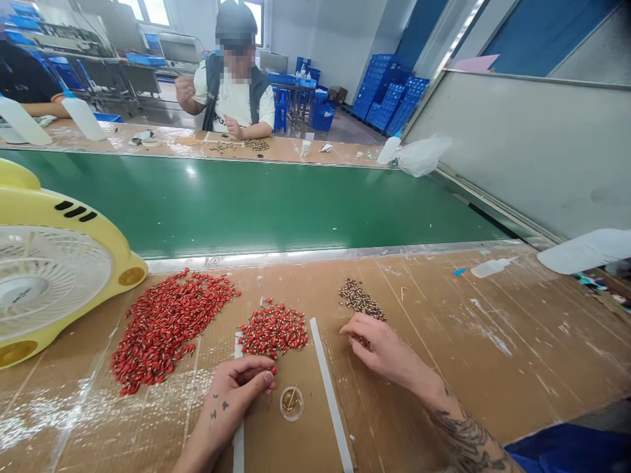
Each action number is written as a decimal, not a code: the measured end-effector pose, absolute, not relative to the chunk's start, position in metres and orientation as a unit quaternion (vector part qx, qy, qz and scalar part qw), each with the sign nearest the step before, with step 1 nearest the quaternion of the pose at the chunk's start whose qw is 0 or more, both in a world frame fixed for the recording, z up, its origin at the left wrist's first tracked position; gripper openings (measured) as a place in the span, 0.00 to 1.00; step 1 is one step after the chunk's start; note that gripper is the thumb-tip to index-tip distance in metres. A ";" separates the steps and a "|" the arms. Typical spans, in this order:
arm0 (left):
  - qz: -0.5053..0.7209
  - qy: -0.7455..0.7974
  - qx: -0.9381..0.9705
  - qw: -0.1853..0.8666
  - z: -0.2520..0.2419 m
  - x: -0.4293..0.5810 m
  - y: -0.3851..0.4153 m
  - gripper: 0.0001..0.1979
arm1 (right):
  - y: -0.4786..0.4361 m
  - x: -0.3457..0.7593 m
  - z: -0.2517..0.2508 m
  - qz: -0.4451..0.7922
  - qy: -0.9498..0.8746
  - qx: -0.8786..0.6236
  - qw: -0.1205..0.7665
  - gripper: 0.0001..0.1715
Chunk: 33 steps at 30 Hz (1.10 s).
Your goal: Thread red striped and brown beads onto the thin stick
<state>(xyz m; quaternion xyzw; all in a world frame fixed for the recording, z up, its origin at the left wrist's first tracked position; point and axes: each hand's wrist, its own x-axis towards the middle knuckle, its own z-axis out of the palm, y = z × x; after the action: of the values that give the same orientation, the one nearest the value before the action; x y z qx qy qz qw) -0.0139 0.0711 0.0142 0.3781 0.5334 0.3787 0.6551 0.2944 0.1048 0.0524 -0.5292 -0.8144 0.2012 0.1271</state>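
Cardboard-covered counter (444,341) running along a green conveyor belt (246,203), with a co-worker (234,98) sitting on the far side. Everything on this side sits around a small glass jar (291,403) with a thin stick in it. Just behind it there's a red bead pile (273,330), a bigger red bead heap (170,325) further left, and speckled brown beads (359,299) up to the right. Left hand (231,394) is right beside the jar, grip pinched shut, though I can't tell if a bead's in there. Right hand (379,345) sits just below the brown beads, fingers (362,332) half curled, and I can't tell if that grip has anything. Yellow fan (54,263) is well left of the jar.
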 end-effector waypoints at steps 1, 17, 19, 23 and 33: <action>0.383 0.535 0.379 0.651 0.014 -0.013 0.071 0.12 | 0.102 0.290 0.053 0.238 -0.805 -0.518 0.162 0.13; 0.504 0.461 0.601 0.414 0.017 -0.011 0.064 0.08 | 0.090 0.181 0.028 0.487 -0.639 -0.392 0.448 0.12; 0.505 0.451 0.613 0.406 0.016 -0.010 0.064 0.08 | 0.089 0.181 0.028 0.488 -0.641 -0.389 0.447 0.12; 0.506 0.433 0.631 0.397 0.013 -0.008 0.064 0.09 | 0.088 0.181 0.027 0.479 -0.650 -0.392 0.441 0.10; 0.522 0.413 0.659 0.351 0.007 -0.011 0.062 0.09 | 0.086 0.185 0.033 0.457 -0.710 -0.386 0.372 0.06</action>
<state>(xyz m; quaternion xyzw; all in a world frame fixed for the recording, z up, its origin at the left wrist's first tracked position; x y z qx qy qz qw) -0.0105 0.0625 0.0071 0.6588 0.4131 0.5216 0.3511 0.1848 0.0856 0.0333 -0.3860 -0.7097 0.4573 0.3717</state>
